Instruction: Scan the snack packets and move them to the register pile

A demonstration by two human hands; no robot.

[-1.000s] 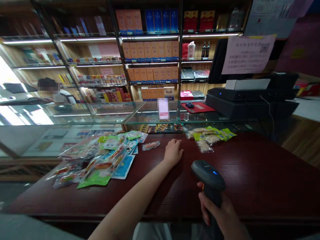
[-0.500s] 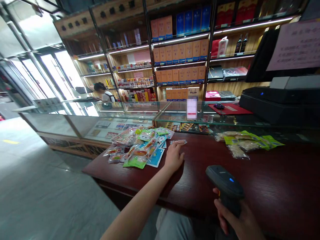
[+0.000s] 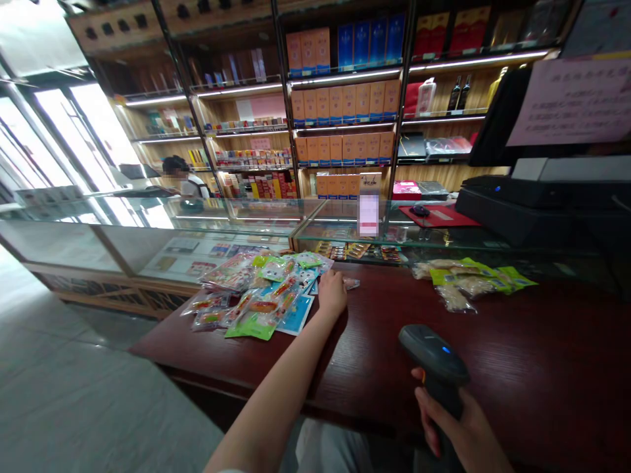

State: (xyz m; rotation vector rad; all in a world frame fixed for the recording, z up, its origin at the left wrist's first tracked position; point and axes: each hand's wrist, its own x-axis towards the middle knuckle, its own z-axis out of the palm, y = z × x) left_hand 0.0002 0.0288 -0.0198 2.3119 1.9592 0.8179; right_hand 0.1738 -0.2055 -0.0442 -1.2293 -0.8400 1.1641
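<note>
My right hand [image 3: 456, 420] is wrapped around the handle of a dark barcode scanner [image 3: 434, 355] with a blue light on top, held above the near side of the counter. On the brown counter, my left hand [image 3: 333, 293] has its fingers curled down on a small clear snack packet [image 3: 351, 284], whose end sticks out to the right. Those fingertips are partly hidden behind the hand. Left of it lies a pile of snack packets [image 3: 263, 306], in clear, green and blue wrappers. Several yellow-green bags [image 3: 473, 279] lie at the back right.
A glass display case [image 3: 236, 223] runs behind the brown counter [image 3: 374, 341]. On the right stand a monitor [image 3: 497, 125] and a black machine [image 3: 537, 210]. A mouse [image 3: 420, 211] rests on a red mat. Another person [image 3: 185, 180] is behind the case at the left.
My left hand has curled its fingers over the small clear packet. The scanner stays in my right hand. The whole view has shifted, so things appear further left.
</note>
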